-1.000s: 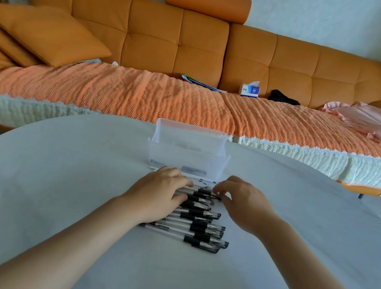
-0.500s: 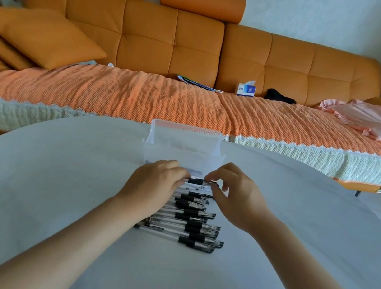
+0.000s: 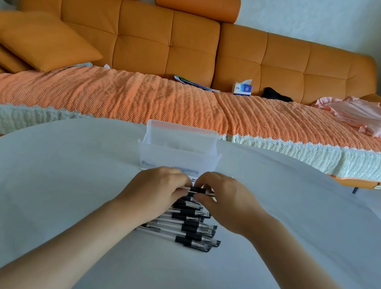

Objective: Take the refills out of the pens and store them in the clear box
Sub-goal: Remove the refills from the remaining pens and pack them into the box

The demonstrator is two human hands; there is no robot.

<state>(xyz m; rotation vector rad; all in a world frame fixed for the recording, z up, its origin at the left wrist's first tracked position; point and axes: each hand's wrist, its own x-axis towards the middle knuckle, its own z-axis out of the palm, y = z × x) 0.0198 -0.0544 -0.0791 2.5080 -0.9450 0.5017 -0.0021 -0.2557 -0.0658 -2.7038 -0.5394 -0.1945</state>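
Your left hand [image 3: 155, 186] and right hand [image 3: 223, 199] both pinch one pen [image 3: 198, 190], fingers curled round it, just in front of the box [image 3: 178, 152]; the pile [image 3: 192, 230] lies farther from the box.

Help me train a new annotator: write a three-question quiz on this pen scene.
1. True or false: the left hand and the right hand both grip one pen.
2. Where does the clear box stand relative to the pile of pens?
A. nearer the person
B. beyond it, toward the sofa
C. to its left
3. Name the small blue-and-white thing on the sofa seat.

Key: 1 true. 2 B. 3 a tissue box.
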